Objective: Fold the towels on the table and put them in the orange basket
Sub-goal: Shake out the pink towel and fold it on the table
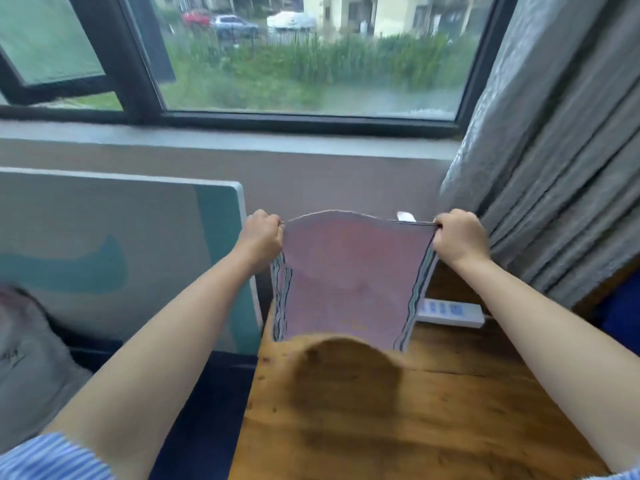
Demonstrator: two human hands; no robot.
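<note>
A pink towel (349,278) with striped side edges hangs stretched in the air over the far end of the wooden table (433,403). My left hand (261,239) pinches its upper left corner. My right hand (459,239) pinches its upper right corner, where a small white label sticks up. The towel's lower edge reaches down to the tabletop. No orange basket is in view.
A white power strip (450,311) lies on the table behind the towel's right side. A teal and white panel (121,258) stands to the left of the table. Grey curtains (554,168) hang at the right, below a wide window. Grey cloth (27,358) lies at far left.
</note>
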